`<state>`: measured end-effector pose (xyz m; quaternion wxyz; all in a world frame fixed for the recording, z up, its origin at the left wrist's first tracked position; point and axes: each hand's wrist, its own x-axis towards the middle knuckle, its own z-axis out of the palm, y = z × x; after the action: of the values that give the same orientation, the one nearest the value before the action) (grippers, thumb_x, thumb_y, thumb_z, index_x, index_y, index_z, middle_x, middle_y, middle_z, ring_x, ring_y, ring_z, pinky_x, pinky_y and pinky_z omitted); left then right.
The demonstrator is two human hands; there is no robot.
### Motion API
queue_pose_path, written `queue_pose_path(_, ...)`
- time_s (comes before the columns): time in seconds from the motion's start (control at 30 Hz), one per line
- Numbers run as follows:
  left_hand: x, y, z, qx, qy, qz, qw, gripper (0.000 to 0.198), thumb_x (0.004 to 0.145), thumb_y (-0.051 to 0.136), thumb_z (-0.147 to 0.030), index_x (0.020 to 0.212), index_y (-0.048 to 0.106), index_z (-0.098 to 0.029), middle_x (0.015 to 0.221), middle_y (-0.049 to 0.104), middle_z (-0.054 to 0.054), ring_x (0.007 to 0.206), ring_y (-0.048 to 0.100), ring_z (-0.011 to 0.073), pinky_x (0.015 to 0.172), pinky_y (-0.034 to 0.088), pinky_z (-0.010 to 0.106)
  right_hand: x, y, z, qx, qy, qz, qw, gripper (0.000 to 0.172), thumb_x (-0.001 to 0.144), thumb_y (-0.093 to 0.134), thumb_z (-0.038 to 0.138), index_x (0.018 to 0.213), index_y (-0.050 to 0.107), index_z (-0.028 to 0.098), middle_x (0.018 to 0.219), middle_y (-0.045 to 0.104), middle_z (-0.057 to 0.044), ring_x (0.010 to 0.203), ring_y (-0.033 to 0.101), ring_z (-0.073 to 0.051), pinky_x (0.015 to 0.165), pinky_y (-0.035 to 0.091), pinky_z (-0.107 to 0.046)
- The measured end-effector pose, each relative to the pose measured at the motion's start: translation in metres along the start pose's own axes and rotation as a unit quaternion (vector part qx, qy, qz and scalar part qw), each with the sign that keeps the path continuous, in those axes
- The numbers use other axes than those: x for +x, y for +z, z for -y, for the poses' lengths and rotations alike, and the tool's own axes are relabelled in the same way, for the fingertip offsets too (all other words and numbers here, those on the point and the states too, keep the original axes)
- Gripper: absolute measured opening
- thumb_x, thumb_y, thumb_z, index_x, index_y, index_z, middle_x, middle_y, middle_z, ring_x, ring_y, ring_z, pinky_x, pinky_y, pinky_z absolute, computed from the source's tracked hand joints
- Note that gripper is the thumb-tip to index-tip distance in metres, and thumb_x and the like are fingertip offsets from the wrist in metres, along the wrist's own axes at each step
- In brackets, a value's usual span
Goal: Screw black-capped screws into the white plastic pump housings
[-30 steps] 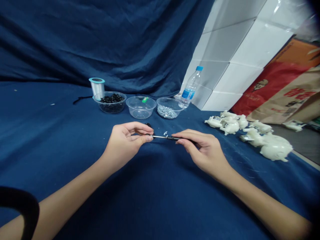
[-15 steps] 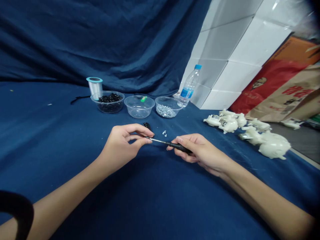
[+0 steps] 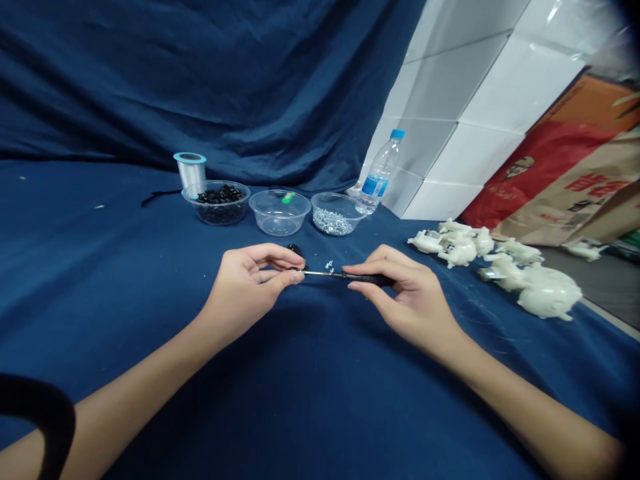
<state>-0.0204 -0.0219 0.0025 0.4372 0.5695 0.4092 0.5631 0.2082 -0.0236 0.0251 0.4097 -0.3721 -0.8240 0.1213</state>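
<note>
My right hand [image 3: 407, 283] is closed around the black handle of a screwdriver [image 3: 369, 278], whose metal shaft points left. The shaft's tip meets the fingertips of my left hand [image 3: 255, 277]. Thumb and fingers of that hand pinch something small and dark at the tip, mostly hidden, so its kind cannot be made out. Just behind these fingers a black piece [image 3: 295, 250] shows on the blue cloth. A few loose silver screws [image 3: 329, 265] lie on the cloth behind the screwdriver shaft.
Along the back stand a bowl of black pieces [image 3: 220, 212], a clear bowl [image 3: 280, 223] with a green sticker, and a bowl of screws [image 3: 334, 223]. Behind are a spool [image 3: 191, 175] and a water bottle [image 3: 377, 177]. White plastic figures [image 3: 547, 290], white boxes [image 3: 475, 147] and a paper bag [image 3: 555, 180] occupy the right.
My right hand has turned over and risen slightly, gripping the screwdriver from above, and the screwdriver lies more level. My left hand stays nearly in place.
</note>
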Motion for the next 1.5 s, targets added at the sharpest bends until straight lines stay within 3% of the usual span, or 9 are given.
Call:
queue_pose_path(0.2,-0.002,0.0,0.001,0.006,0.001,0.008,1.0,0.014,0.069,0.081,-0.017,0.082,0.076,-0.019,0.083,0.074,0.001,0.08,0.068,0.0122,0.078,0.057,0.02,-0.001,0.0,0.004,0.001,-0.011,0.02,1.0,0.017,0.09,0.06,0.015,0.1,0.073,0.02,0.09,0.072,-0.005,0.08,0.065,-0.018,0.073,0.05,-0.032)
queue_pose_path(0.4,-0.004,0.0,-0.003,0.005,0.005,0.015,1.0,0.012,0.07,0.081,-0.016,0.08,0.076,-0.02,0.083,0.075,0.0,0.079,0.069,0.0115,0.076,0.058,0.019,0.001,-0.002,0.004,0.09,0.146,0.065,0.983,0.017,0.089,0.061,0.028,0.091,0.074,0.017,0.069,0.066,-0.001,0.06,0.055,-0.013,0.056,0.042,-0.026)
queue_pose_path(0.63,-0.005,0.0,-0.01,0.035,0.036,0.02,0.999,0.01,0.071,0.078,-0.014,0.078,0.075,-0.02,0.083,0.075,0.001,0.08,0.071,0.0143,0.078,0.06,0.022,0.001,-0.002,0.002,0.301,0.309,0.153,0.889,0.033,0.087,0.064,0.044,0.088,0.074,0.012,0.057,0.042,0.004,0.048,0.027,-0.006,0.042,0.014,-0.022)
queue_pose_path(0.93,-0.003,-0.006,-0.009,0.153,0.153,0.063,0.974,0.011,0.078,0.072,-0.013,0.084,0.075,-0.021,0.084,0.075,0.0,0.078,0.07,0.0138,0.076,0.058,0.021,0.0,-0.003,-0.002,0.423,0.388,0.242,0.782,0.032,0.088,0.065,0.042,0.09,0.072,0.01,0.055,0.03,0.008,0.046,0.015,-0.004,0.041,0.008,-0.022)
queue_pose_path(1.0,-0.002,-0.006,-0.009,0.151,0.141,0.057,0.977,0.011,0.078,0.071,-0.012,0.084,0.075,-0.021,0.085,0.075,0.001,0.079,0.07,0.0137,0.077,0.058,0.02,0.0,-0.001,-0.001,0.41,0.377,0.239,0.795,0.032,0.089,0.064,0.042,0.1,0.068,0.012,0.058,0.034,0.008,0.046,0.019,-0.004,0.04,0.012,-0.02)
queue_pose_path(1.1,-0.001,-0.004,-0.01,0.11,0.078,0.03,0.99,0.008,0.076,0.073,-0.013,0.082,0.075,-0.019,0.085,0.075,0.001,0.081,0.071,0.0143,0.079,0.058,0.021,-0.001,0.001,-0.001,0.33,0.323,0.202,0.863,0.036,0.083,0.073,0.032,0.114,0.059,0.019,0.08,0.053,0.002,0.06,0.044,-0.007,0.05,0.036,-0.018)
queue_pose_path(1.2,-0.001,-0.002,-0.01,0.072,0.039,0.015,0.997,0.008,0.073,0.076,-0.014,0.08,0.074,-0.018,0.086,0.075,0.002,0.081,0.071,0.0146,0.079,0.059,0.021,-0.001,0.002,-0.005,0.215,0.24,0.165,0.932,0.028,0.08,0.074,0.022,0.103,0.058,0.02,0.098,0.058,-0.002,0.086,0.056,-0.014,0.074,0.047,-0.025)
queue_pose_path(1.3,0.0,-0.002,-0.007,0.048,0.023,0.008,0.999,0.011,0.07,0.079,-0.015,0.081,0.074,-0.018,0.085,0.075,0.002,0.079,0.071,0.0147,0.079,0.059,0.023,0.0,0.002,-0.01,0.112,0.137,0.117,0.977,0.012,0.086,0.067,0.02,0.096,0.062,0.019,0.092,0.06,-0.002,0.083,0.058,-0.016,0.077,0.047,-0.03)
queue_pose_path(1.5,0.001,-0.002,0.0,0.008,0.0,-0.01,1.0,0.018,0.068,0.081,-0.016,0.085,0.075,-0.017,0.082,0.075,0.002,0.077,0.07,0.0136,0.075,0.059,0.022,0.0,0.0,-0.008,-0.005,-0.033,0.062,0.997,0.02,0.091,0.06,0.016,0.108,0.07,0.02,0.094,0.068,-0.006,0.085,0.062,-0.019,0.077,0.049,-0.034)
